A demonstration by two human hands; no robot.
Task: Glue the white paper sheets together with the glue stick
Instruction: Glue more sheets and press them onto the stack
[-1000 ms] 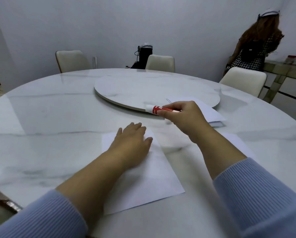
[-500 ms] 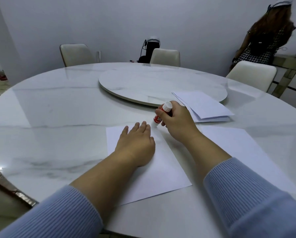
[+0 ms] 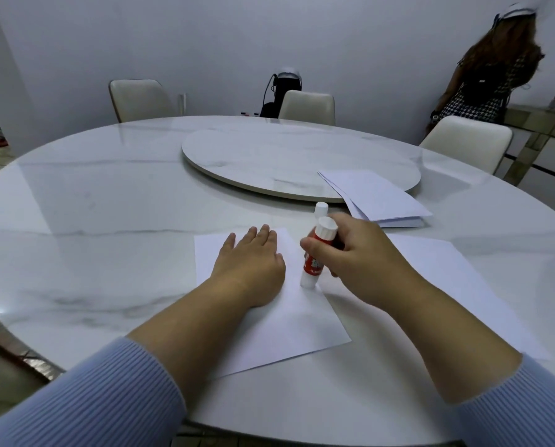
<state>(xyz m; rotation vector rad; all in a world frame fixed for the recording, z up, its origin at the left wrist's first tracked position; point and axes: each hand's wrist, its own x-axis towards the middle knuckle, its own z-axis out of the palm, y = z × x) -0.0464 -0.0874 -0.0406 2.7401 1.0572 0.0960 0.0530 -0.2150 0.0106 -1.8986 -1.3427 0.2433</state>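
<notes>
The right hand [image 3: 360,262] is covering part of the glue stick [image 3: 316,256], its grip closed around it, tip touching the paper sheet [image 3: 289,321]. The left hand [image 3: 248,267] is lying flat and open on that sheet, on the surface [image 3: 108,227].

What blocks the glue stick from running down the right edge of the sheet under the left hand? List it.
Nothing visible does. The glue stick, held in the right hand, already has its lower end on the white sheet near that edge. The left hand lies flat further left, and the edge toward the person is bare.
</notes>
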